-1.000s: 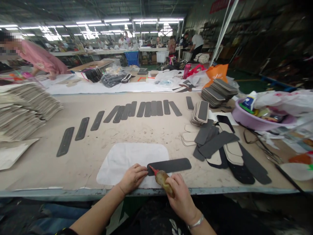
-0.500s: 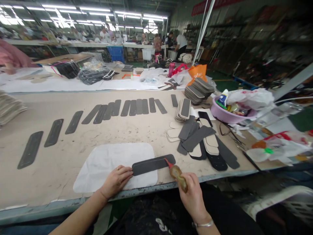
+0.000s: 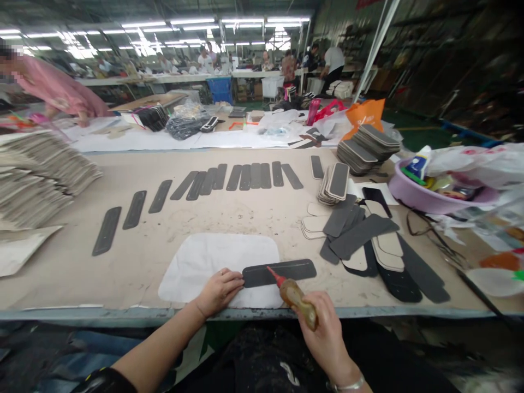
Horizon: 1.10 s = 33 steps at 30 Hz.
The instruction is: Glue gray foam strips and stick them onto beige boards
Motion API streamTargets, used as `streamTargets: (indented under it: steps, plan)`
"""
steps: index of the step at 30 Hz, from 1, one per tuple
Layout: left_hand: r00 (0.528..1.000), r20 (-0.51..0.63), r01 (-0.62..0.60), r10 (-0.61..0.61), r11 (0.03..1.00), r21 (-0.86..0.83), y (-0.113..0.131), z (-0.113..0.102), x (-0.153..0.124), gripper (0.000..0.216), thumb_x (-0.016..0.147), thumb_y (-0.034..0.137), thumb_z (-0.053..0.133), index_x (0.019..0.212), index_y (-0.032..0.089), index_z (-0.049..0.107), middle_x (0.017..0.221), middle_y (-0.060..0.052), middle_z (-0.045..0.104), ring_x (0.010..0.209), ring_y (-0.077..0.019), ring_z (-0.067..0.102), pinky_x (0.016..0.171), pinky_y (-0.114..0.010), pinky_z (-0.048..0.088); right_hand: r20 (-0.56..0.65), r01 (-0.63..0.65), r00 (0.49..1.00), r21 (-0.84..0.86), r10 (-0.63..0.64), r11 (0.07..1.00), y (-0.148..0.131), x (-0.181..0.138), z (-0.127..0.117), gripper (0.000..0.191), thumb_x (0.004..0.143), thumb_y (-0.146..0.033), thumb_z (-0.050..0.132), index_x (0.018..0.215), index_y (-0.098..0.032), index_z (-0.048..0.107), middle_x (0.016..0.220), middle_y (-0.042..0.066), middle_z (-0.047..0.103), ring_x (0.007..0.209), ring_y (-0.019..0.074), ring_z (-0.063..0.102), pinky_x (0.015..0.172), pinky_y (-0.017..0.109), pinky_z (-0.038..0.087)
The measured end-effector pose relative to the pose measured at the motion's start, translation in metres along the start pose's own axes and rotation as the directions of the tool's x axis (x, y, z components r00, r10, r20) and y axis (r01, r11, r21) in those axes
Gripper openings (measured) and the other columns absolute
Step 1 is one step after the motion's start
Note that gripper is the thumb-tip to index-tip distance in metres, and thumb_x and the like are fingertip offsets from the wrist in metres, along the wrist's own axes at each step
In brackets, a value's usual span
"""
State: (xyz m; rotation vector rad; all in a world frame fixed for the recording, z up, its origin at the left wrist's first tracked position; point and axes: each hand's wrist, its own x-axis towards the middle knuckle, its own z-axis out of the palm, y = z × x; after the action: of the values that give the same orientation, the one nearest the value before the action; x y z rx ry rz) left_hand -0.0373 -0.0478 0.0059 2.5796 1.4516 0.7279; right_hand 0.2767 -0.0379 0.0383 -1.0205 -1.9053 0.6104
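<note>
My right hand (image 3: pixel 323 327) is wrapped round a squeeze glue bottle (image 3: pixel 298 299), yellow-brown with a red nozzle. The nozzle tip is over the left half of a dark grey rounded strip (image 3: pixel 292 275), along which a thin pale line runs. At the strip's left end, my left hand (image 3: pixel 221 292) grips the edge with its fingers close together; the thumb is hardly visible. Under part of the strip lies a white sheet (image 3: pixel 204 262) with rounded corners. Similar dark strips (image 3: pixel 134 209) are laid out in a row farther back.
To the right are a loose pile of grey and cream pieces (image 3: pixel 362 234), stacked pieces (image 3: pixel 364 150) and a purple basin (image 3: pixel 442 199). Stacked pale sheets (image 3: pixel 36 180) stand at the left. Across the table a person in pink (image 3: pixel 61 87) leans over.
My right hand has drawn the nozzle from near the strip's right end to its left half. My left hand stays at the left end. The view has swung left, showing more stacked sheets.
</note>
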Motion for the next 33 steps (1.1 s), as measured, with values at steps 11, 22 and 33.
streamTargets:
  steps: [11,22,33]
  plan:
    - [1.000,0.011,-0.001,0.001,1.000,-0.020,0.001,-0.001,0.001,0.020,0.089,0.018,0.050,0.100,0.018,0.067,0.104,-0.009,0.064,0.087,-0.0162,0.056,0.077,-0.032,0.051,0.253,-0.029,0.967,0.091,0.005,0.995,-0.026,0.012,0.032,0.017,0.086,-0.008,0.049,0.097,-0.021,0.048,0.091,0.006,0.045,0.086,0.0222,0.046,0.075,0.038,0.043]
    - [0.999,-0.022,-0.023,0.023,1.000,0.000,0.001,-0.001,0.003,0.020,0.089,0.018,0.050,0.098,0.019,0.068,0.102,-0.009,0.064,0.086,-0.0159,0.057,0.076,-0.031,0.051,0.228,-0.118,0.967,0.008,0.113,0.993,-0.024,-0.012,0.001,0.012,0.089,-0.015,0.050,0.098,-0.022,0.049,0.092,0.005,0.048,0.085,0.0215,0.049,0.074,0.037,0.046]
    - [0.999,-0.021,-0.026,0.026,0.999,-0.029,0.002,-0.003,0.006,0.019,0.088,0.018,0.052,0.100,0.019,0.067,0.102,-0.008,0.063,0.084,-0.0151,0.057,0.078,-0.030,0.051,-0.143,-0.162,0.982,-0.293,0.124,0.942,0.022,-0.030,-0.045,0.019,0.087,-0.026,0.057,0.105,-0.022,0.052,0.096,0.008,0.051,0.087,0.0244,0.052,0.077,0.043,0.049]
